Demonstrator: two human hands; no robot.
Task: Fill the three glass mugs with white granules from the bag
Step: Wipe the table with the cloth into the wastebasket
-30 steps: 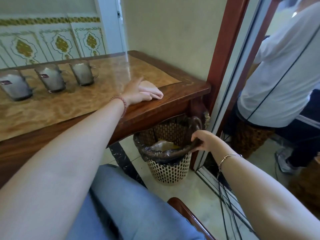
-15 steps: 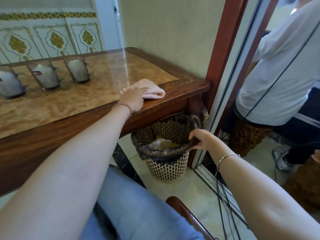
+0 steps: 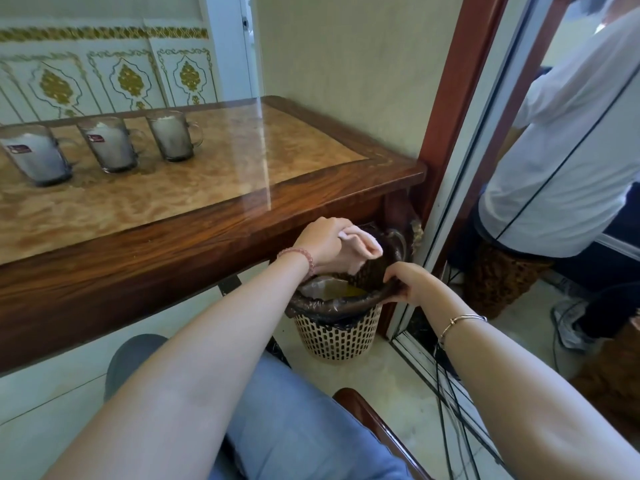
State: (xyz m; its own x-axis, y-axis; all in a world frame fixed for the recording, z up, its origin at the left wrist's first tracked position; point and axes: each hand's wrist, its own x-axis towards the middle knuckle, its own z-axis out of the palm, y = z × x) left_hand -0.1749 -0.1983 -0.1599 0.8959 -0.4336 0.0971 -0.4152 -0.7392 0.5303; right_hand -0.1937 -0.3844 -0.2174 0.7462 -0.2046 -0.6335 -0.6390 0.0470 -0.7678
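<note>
Three mugs (image 3: 104,147) full along desk's (image 3: 311,199) back edge; my left hand (image 3: 323,242) grips cloth (image 3: 363,244) over bin (image 3: 337,327) to shake off spill, right hand (image 3: 410,282) pinching liner (image 3: 311,304) steady.

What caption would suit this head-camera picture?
Left hand holds a pink cloth over the wastebasket, right hand grips its rim; three filled glass mugs stand on the table.

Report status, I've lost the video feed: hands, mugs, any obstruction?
Left hand clutching pink cloth over lined wicker wastebasket. Right hand gripping its rim. Three glass mugs full of white granules, on table. Nothing obstructing.
</note>
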